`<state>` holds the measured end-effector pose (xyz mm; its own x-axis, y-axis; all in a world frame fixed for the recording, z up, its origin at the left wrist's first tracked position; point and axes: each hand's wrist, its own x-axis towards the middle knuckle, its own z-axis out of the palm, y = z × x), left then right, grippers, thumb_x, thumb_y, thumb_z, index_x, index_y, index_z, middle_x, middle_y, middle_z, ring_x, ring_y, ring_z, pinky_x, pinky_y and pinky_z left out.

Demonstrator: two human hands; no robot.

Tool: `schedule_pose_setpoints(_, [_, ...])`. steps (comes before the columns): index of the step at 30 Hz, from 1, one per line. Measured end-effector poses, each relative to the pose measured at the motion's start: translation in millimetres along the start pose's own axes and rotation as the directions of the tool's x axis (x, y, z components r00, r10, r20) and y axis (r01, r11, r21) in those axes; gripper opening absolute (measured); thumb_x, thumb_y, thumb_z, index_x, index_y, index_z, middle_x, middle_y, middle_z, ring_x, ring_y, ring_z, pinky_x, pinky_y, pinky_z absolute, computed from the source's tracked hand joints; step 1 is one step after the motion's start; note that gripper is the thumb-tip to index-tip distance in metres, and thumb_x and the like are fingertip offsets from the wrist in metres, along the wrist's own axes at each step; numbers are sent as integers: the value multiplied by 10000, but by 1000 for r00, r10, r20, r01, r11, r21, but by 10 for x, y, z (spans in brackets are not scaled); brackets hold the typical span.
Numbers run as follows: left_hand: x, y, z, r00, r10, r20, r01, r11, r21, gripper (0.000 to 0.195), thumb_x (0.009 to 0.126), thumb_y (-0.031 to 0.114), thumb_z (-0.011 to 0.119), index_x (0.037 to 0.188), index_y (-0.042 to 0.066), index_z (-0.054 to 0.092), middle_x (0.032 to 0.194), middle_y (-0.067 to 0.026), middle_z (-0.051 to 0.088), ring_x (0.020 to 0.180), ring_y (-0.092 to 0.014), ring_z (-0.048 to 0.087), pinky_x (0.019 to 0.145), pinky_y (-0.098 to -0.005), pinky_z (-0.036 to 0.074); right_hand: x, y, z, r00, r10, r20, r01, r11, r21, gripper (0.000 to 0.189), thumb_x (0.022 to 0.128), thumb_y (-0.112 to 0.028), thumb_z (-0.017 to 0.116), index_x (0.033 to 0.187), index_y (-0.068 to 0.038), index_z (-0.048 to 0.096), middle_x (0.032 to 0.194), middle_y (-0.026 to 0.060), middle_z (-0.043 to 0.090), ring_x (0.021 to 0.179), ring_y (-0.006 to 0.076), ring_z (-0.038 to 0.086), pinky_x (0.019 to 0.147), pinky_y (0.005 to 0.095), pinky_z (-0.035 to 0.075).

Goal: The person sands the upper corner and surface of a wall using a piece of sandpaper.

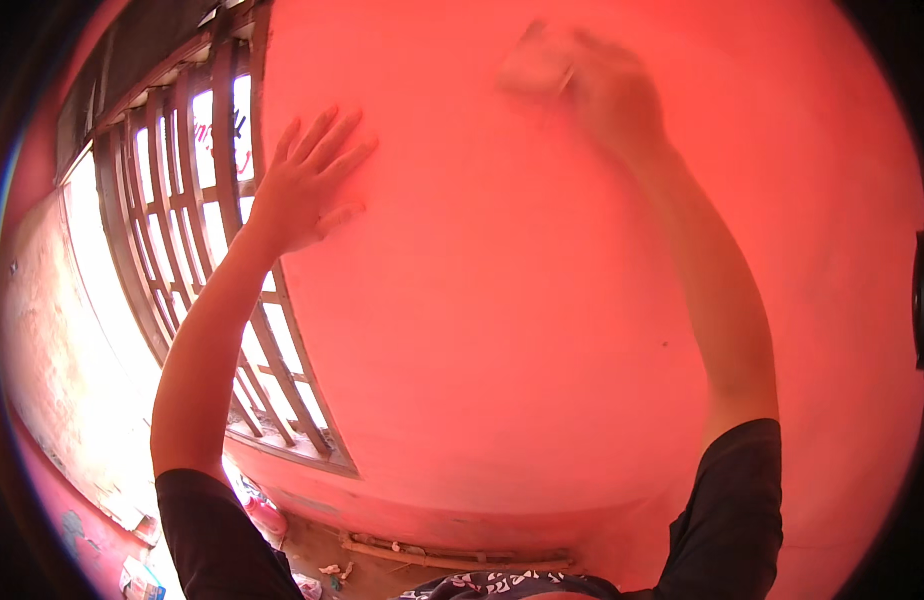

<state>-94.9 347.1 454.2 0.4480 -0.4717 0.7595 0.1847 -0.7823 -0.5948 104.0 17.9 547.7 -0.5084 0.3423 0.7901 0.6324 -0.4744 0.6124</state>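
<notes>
A red-pink painted wall (477, 300) fills most of the view in front of me. My left hand (304, 180) lies against it with fingers spread, beside the frame of the barred window, and holds nothing. Higher up and to the right, my right hand (619, 90) is blurred by motion. Its fingers grip a flat, pale reddish thing, perhaps a cloth or pad (535, 67), held at the wall's surface. The blur hides what exactly it is.
A window with brown bars (180, 202) stands at the left, bright light behind it. Below, poles or pipes (447, 556) lie along the wall's foot. A pink container (265, 516), scraps of litter (333, 571) and a box (140, 581) are on the lower left.
</notes>
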Motion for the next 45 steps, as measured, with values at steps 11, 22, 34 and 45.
schedule_pose_setpoints(11, [-406,-260,136,997,-16,-74,3,986,-165,778,817,417,746,1527,225,493,1659,-74,346,1539,-326,288,1252,-554,220,640,-582,709,996,24,-85,-20,998,54,291,947,-27,565,1176,-114,721,1162,117,738,986,348,701,881,436,568])
schedule_pose_setpoints(22, [-509,-249,-9,998,-59,-34,45,949,-313,843,734,249,846,1507,189,515,1663,-102,325,1544,-370,262,1246,-559,269,828,-577,527,778,611,-145,-623,781,-47,247,937,-82,583,1130,-96,737,1138,135,741,1058,309,692,985,440,521])
schedule_pose_setpoints(34, [-621,-225,-13,997,-70,-32,56,946,-320,805,760,306,833,1492,181,523,1640,-107,359,1526,-349,304,1238,-529,279,632,-868,347,887,448,-116,-438,893,102,251,923,-76,619,1144,-97,737,1164,105,741,1094,310,689,970,459,527])
schedule_pose_setpoints(45, [-631,280,224,969,-236,-69,198,915,-352,847,791,294,806,1554,201,449,1677,-131,286,1542,-419,234,1249,-561,203,-465,-1212,-191,923,373,91,-369,928,-60,238,991,-73,575,1172,-79,730,1138,79,744,1035,242,711,883,376,566])
